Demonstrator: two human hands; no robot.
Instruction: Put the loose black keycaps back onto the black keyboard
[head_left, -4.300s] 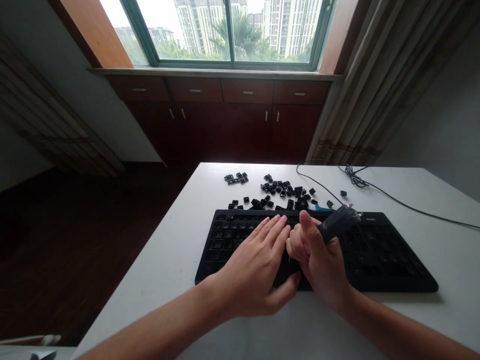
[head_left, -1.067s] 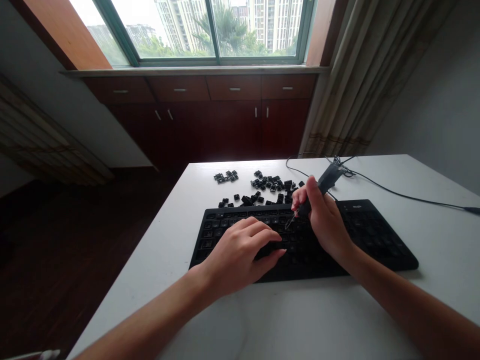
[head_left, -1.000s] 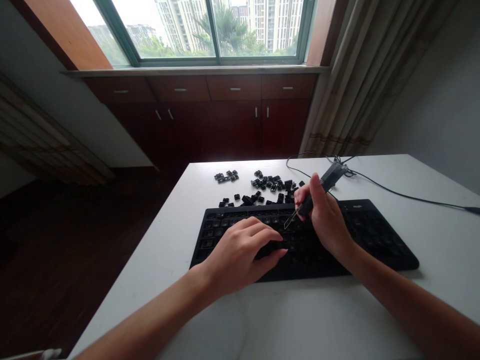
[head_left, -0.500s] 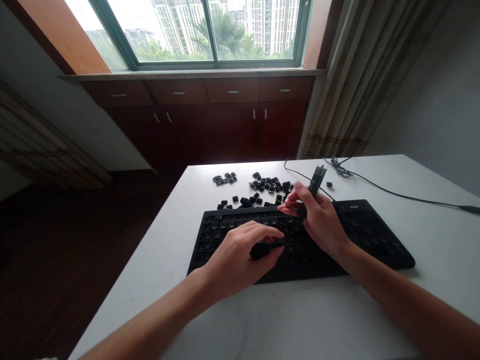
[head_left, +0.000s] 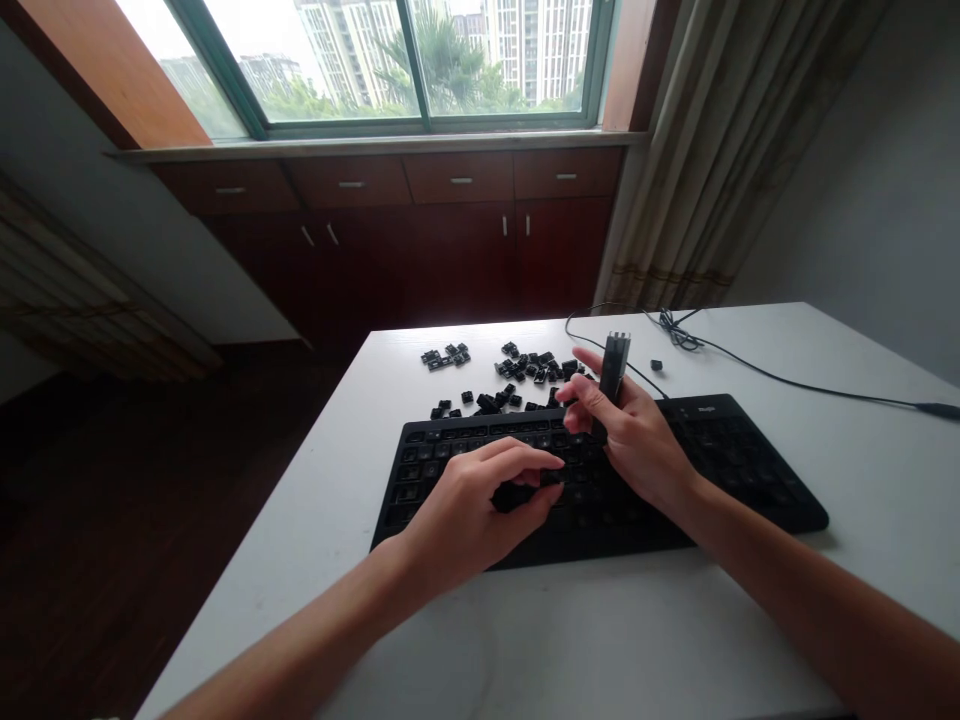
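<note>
The left hand (head_left: 474, 503) pinches what looks like a key (head_left: 551, 478) above the keyboard (head_left: 750, 465), seemingly lifting or fitting it; the right hand (head_left: 637, 435) loosely grips a tool (head_left: 614, 367); next probably needs steady fingertips.

The left hand (head_left: 480, 500) covers keys near the middle of the black keyboard (head_left: 600, 518); the dark shape (head_left: 551, 478) between its thumb and forefinger is too dim to identify. The right hand (head_left: 637, 435) hides the lower end of the black keycap puller (head_left: 614, 367). The keyboard's logo (head_left: 706, 408) is too small to read. The right edge cuts off the cable (head_left: 934, 408), the top edge the window (head_left: 495, 75).
</note>
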